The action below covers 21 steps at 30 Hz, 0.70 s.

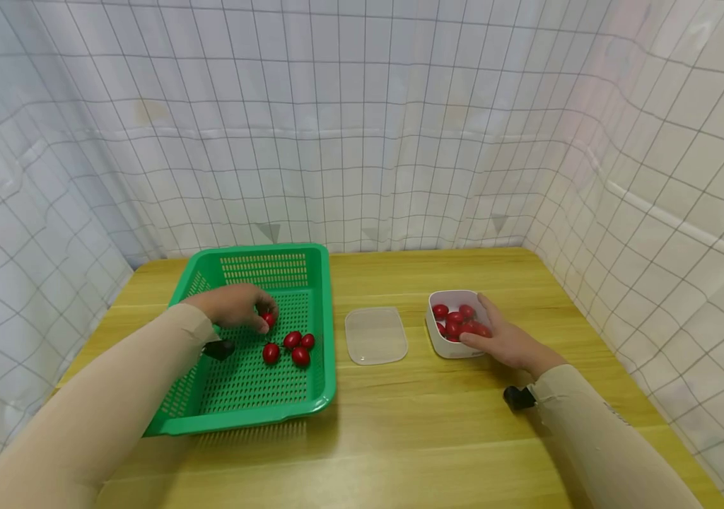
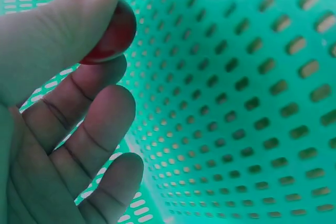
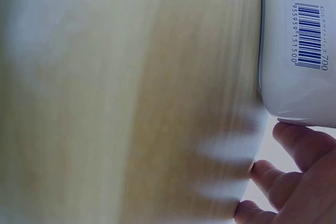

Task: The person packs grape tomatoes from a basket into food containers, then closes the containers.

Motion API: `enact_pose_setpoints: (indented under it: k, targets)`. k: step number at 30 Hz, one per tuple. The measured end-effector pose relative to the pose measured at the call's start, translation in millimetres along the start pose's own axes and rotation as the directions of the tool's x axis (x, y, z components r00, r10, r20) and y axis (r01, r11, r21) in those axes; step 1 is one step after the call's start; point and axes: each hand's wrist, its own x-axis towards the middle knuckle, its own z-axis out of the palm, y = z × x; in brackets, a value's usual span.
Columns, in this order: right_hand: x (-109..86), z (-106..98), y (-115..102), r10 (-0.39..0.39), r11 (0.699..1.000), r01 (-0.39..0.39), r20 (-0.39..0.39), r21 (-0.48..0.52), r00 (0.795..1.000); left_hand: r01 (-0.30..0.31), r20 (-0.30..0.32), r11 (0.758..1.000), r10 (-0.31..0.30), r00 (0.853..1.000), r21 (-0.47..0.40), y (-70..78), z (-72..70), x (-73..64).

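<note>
My left hand reaches into the green plastic basket and pinches a red cherry tomato between thumb and forefinger. Its other fingers are loosely bent beside the perforated basket wall. Several more cherry tomatoes lie on the basket floor, to the right of that hand. On the right, my right hand holds a small white container by its right side, thumb over the near rim. Its fingertips show low against the container's outside. Several cherry tomatoes fill the container's bottom.
A translucent square lid lies flat between the basket and the container on the wooden table. White grid-patterned curtains stand behind the table and along both sides. A barcode label is on the container.
</note>
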Motion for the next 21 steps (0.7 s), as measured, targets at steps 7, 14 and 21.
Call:
enact_pose_setpoints:
  k: [7,14,21]
  targets:
    - [0.3,0,0,-0.007,1.0,0.007,-0.001,0.017,1.0,-0.045,-0.077,0.999,0.045,0.996,-0.001,4.2,-6.3,1.5]
    - [0.3,0,0,0.0,1.0,0.0,0.001,0.012,1.0,-0.08,-0.138,0.996,0.074,0.988,-0.039,15.0,-16.1,4.2]
    - [0.9,-1,1,0.006,1.0,-0.006,0.008,0.017,1.0,-0.122,-0.22,0.99,0.104,0.97,-0.072,31.7,-28.4,9.0]
